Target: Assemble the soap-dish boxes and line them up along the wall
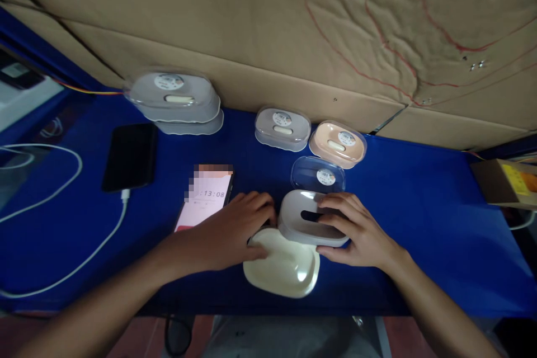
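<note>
Near the table's front lies a cream oval dish (281, 271). My left hand (241, 229) is at its upper left edge, thumb over the rim and fingers curled behind it. Just above and right of the dish, my right hand (356, 229) grips a grey oval box part (296, 226) with a dark slot in its top, fingers over it and thumb at its lower edge. Behind that part lies a clear lid (304, 170) with a round label. A grey box (272, 137) and a peach box (327, 148), both under clear lids, stand farther back.
Two stacked grey boxes (187, 109) stand at the back left. A dark phone (130, 156) with a white cable lies left, and a lit phone (207, 198) beside my left forearm. Brown board rises behind the blue table (440, 224); a cardboard box (499, 182) stands right.
</note>
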{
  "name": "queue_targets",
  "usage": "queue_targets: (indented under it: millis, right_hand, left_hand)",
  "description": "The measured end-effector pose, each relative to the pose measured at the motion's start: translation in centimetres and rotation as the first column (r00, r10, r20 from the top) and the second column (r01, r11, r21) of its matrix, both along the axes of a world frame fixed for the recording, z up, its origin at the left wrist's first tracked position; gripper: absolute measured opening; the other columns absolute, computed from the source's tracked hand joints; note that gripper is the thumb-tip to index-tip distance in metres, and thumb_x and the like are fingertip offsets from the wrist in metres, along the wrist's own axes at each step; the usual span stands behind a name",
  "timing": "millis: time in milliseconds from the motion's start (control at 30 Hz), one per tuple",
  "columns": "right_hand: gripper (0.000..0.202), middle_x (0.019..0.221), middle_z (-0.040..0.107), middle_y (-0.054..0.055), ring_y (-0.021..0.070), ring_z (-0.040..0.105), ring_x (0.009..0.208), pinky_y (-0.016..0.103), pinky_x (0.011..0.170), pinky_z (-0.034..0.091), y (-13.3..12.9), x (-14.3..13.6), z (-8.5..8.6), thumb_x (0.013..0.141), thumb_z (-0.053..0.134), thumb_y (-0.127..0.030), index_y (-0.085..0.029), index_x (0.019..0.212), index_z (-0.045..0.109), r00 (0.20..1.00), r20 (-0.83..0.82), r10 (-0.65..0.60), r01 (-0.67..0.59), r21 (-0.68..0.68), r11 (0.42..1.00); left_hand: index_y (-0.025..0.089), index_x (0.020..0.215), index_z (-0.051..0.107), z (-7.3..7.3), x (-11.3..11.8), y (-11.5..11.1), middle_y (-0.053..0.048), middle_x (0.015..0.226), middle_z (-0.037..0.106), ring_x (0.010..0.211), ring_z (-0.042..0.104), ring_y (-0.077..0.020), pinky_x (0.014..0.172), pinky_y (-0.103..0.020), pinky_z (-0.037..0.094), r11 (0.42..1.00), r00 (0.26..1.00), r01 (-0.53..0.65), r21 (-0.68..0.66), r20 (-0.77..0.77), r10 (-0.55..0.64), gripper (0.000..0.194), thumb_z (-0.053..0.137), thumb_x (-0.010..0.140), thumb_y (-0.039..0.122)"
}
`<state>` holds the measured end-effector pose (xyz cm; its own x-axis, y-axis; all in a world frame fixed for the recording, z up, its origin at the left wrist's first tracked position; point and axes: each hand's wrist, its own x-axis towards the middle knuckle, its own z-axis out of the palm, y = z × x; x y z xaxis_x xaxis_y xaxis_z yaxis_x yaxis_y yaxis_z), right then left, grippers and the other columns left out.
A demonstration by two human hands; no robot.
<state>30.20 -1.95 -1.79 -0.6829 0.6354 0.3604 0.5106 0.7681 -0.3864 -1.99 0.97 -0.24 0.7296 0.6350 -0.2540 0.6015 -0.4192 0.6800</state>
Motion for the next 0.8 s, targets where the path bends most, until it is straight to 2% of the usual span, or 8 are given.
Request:
queue_targets:
  millis: [167,233,300,433,500,600,700,800]
  right_hand:
    - [0.039,0.137,0.068,0.016,0.0329,0.062,0.135,0.05,0.111,0.051,0.0,-0.1,-0.1,0.099,0.076,-0.049,-0.018,0.12,0.068,0.996,0.086,-0.001,0.0,0.013,1.0]
    - [0.047,0.14,0.068,0.018,0.034,0.061,0.137,0.051,0.112,0.05,0.0,-0.1,0.0,0.099,0.073,-0.057,-0.017,0.123,0.069,0.993,0.12,0.012,-0.015,0.026,1.0]
    - [0.059,0.141,0.068,0.018,0.0345,0.06,0.138,0.052,0.113,0.048,-0.1,-0.1,0.0,0.1,0.068,-0.067,-0.016,0.129,0.068,0.99,0.138,0.02,-0.027,0.048,0.999]
    - [0.065,0.14,0.07,0.017,0.0331,0.059,0.139,0.051,0.116,0.043,-0.3,-0.2,0.0,0.102,0.06,-0.071,-0.016,0.136,0.067,0.991,0.137,0.005,-0.018,0.099,0.995]
    - [0.061,0.141,0.071,0.016,0.0321,0.058,0.14,0.05,0.117,0.041,-0.5,-0.4,-0.2,0.103,0.06,-0.069,-0.017,0.134,0.068,0.989,0.145,0.009,-0.024,0.103,0.994]
    - [0.056,0.152,0.067,0.014,0.031,0.053,0.147,0.05,0.124,0.033,-0.7,-1.0,-0.7,0.106,0.06,-0.061,-0.017,0.141,0.067,0.978,0.208,0.02,-0.038,0.08,0.996]
    - [0.047,0.154,0.067,0.011,0.0305,0.048,0.153,0.051,0.131,0.023,-1.2,-1.6,-0.9,0.107,0.063,-0.048,-0.015,0.141,0.067,0.974,0.223,0.049,-0.067,0.075,0.995]
    - [0.038,0.141,0.075,0.01,0.0279,0.052,0.148,0.048,0.134,0.021,-2.0,-2.1,-0.5,0.109,0.059,-0.042,-0.014,0.129,0.074,0.981,0.166,0.098,-0.121,0.131,0.984]
  left_hand:
    - [0.024,0.094,0.064,2.6,-0.8,0.3,0.002,0.087,0.067,0.077,0.061,-0.0194,0.067,-0.029,0.043,0.873,0.985,0.161,-0.46,0.129,-0.114,0.015,0.072,0.081,0.02]
    - [0.023,0.094,0.067,3.0,-0.9,0.4,0.003,0.083,0.067,0.073,0.06,-0.0165,0.063,-0.026,0.042,0.79,0.968,0.159,-0.593,0.25,-0.008,0.013,0.074,0.083,0.024]
    - [0.023,0.095,0.07,2.8,-0.8,0.7,0.003,0.084,0.07,0.071,0.061,-0.0149,0.061,-0.023,0.044,0.697,0.907,0.083,-0.712,0.344,0.244,0.019,0.082,0.081,0.03]
    - [0.02,0.096,0.077,1.6,-0.1,1.7,-0.002,0.083,0.078,0.071,0.072,-0.018,0.063,-0.023,0.056,0.411,0.537,-0.103,-0.906,0.297,0.789,0.03,0.091,0.077,0.038]
    - [0.016,0.102,0.081,1.3,0.3,2.3,-0.008,0.093,0.084,0.088,0.08,-0.0246,0.077,-0.028,0.064,0.304,0.309,-0.158,-0.939,0.246,0.919,0.025,0.086,0.086,0.034]
    - [0.018,0.122,0.08,1.2,0.7,2.8,-0.009,0.117,0.085,0.116,0.079,-0.0284,0.096,-0.033,0.066,0.23,0.037,-0.154,-0.961,0.227,0.973,0.025,0.071,0.1,0.028]
    - [0.021,0.139,0.073,1.2,1.0,2.9,-0.006,0.131,0.082,0.13,0.074,-0.0268,0.105,-0.036,0.064,0.217,-0.087,-0.093,-0.972,0.225,0.97,0.033,0.061,0.108,0.026]
    - [0.02,0.144,0.07,1.0,1.2,2.7,-0.006,0.136,0.08,0.137,0.069,-0.0267,0.11,-0.036,0.06,0.238,-0.067,-0.053,-0.97,0.241,0.968,0.036,0.06,0.109,0.027]
